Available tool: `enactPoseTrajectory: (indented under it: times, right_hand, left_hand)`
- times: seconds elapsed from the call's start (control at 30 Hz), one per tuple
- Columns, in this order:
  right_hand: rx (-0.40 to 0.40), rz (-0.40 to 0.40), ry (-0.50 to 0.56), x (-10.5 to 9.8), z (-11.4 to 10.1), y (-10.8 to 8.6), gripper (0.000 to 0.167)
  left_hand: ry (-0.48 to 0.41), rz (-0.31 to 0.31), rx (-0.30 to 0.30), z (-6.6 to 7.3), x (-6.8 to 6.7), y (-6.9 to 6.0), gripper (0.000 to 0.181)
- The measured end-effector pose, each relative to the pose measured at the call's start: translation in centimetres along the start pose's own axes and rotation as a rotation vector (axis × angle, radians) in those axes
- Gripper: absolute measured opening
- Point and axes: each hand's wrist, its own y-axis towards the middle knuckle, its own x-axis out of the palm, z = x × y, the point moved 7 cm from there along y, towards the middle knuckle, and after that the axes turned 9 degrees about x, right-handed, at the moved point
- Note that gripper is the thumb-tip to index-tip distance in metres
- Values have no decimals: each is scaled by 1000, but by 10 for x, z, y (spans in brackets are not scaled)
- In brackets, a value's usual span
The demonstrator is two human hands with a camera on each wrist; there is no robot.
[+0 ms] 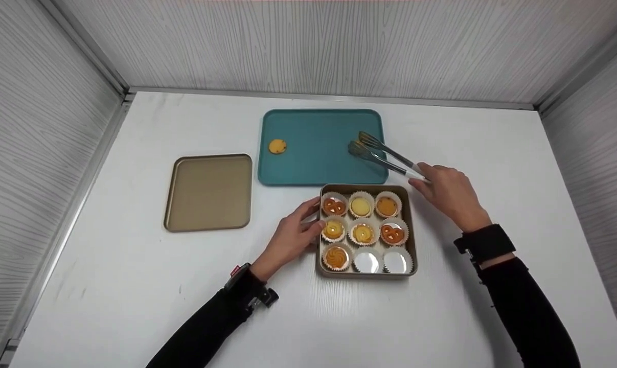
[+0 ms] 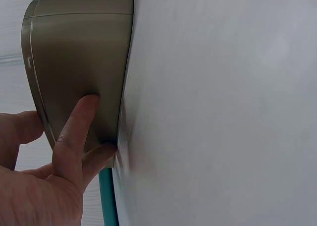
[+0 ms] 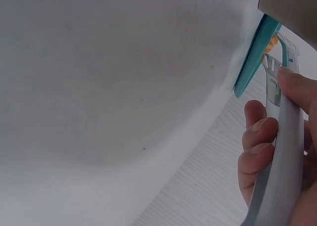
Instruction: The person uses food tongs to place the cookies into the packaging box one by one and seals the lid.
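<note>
In the head view, my left hand (image 1: pixel 288 237) holds the left wall of a gold box (image 1: pixel 412 214), thumb at the rim, fingers against the outer side (image 2: pixel 79 47). Paper cups fill the box; several hold cookies, while the front middle cup (image 1: pixel 368 261) and front right cup (image 1: pixel 397 261) are empty. My right hand (image 1: pixel 450 194) grips tongs (image 1: pixel 390 162) with white handles. Their tips are over the right part of a teal tray (image 1: pixel 318 148), and an orange-brown cookie piece (image 3: pixel 271 43) shows between them, partly hidden. A round cookie (image 1: pixel 277 146) lies at the tray's left.
A flat gold lid (image 1: pixel 208 193) lies on the white table (image 1: pixel 109 266), left of the box and the teal tray. The tray is just behind the box. Grey wood-grained panels (image 1: pixel 328 46) stand at the back and both sides.
</note>
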Motion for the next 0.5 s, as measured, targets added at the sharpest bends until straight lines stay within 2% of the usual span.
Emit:
enactPoseTrajectory:
  times: [0.17,0.4,0.5]
  right_hand:
    - [-17,-4,4,-1,-2,-1,24]
    - [41,-88,56,-1,1,4,22]
    - [49,-97,76,-2,1,5,23]
  left_hand:
    - [-8,-2,0,1,0,0,60]
    - [-13,-2,-1,2,0,0,60]
    - [-28,-4,0,2,0,0,60]
